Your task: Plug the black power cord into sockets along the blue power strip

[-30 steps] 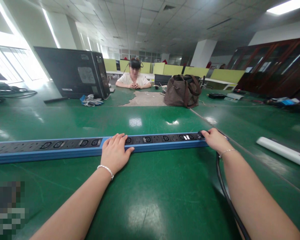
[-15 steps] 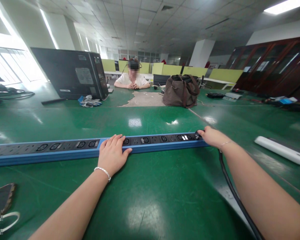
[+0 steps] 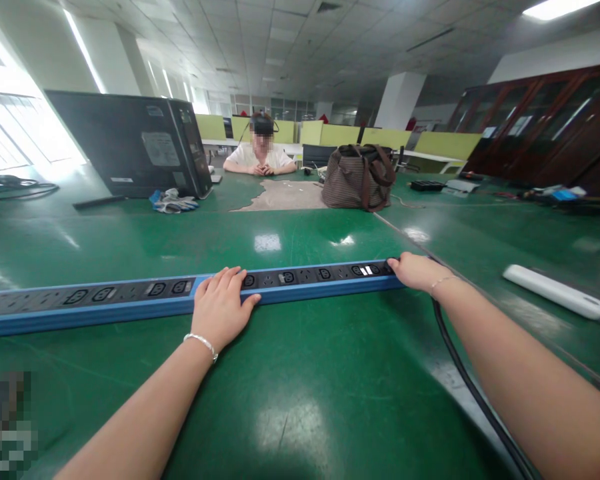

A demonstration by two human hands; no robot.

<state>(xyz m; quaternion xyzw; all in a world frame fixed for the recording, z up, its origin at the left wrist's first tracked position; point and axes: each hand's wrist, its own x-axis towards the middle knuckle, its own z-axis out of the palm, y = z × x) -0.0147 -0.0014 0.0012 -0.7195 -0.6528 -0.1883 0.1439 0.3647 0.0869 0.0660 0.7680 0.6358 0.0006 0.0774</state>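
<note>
A long blue power strip (image 3: 300, 291) with a black face and rows of sockets lies across the green table. My left hand (image 3: 223, 303) holds it near its middle, fingers over the top and thumb along the front edge. At the strip's right end, my right hand (image 3: 417, 272) is closed around a black plug (image 3: 393, 264), pressed against the last socket; the fingers hide most of it. From beneath that wrist a thick black cable (image 3: 460, 367) runs down toward the lower right.
Behind the strip are a black computer case (image 3: 130, 147), work gloves (image 3: 173, 201) and a brown bag (image 3: 357, 179). A white bar-shaped object (image 3: 555, 291) lies to the right. Across the table sits a person (image 3: 260, 159) with hands together. A blurred dark item (image 3: 0, 403) is at lower left.
The view has shifted slightly, so everything sits a little further left. Both hands keep their places on the strip and the plug.
</note>
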